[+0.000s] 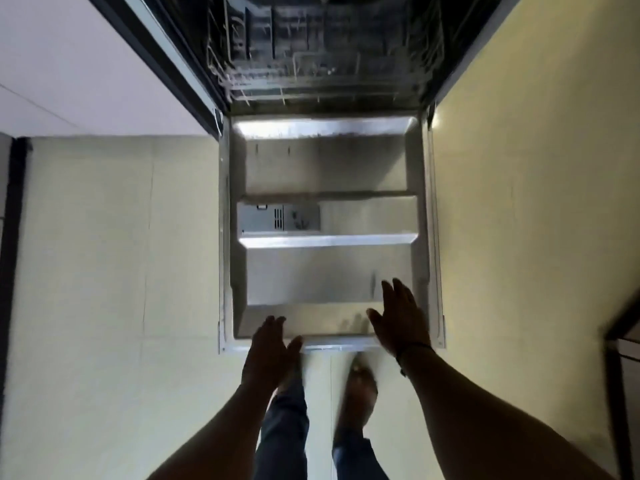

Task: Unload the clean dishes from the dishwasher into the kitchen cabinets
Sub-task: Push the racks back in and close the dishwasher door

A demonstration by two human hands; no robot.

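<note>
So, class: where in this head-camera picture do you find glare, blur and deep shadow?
Head view: glare streaks the steel inner face of the open dishwasher door; motion blur smears the lower rack and both feet; the tub interior is dark; left hand and right hand are dim.

Bare feet on pale tiled floor

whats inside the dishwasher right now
Inside the dishwasher only a wire rack shows, pushed in, with its cutlery basket. No dishes are visible in the part that shows. It is dark and blurred, and the tub's upper part is out of frame, so anything there stays unseen.
</note>
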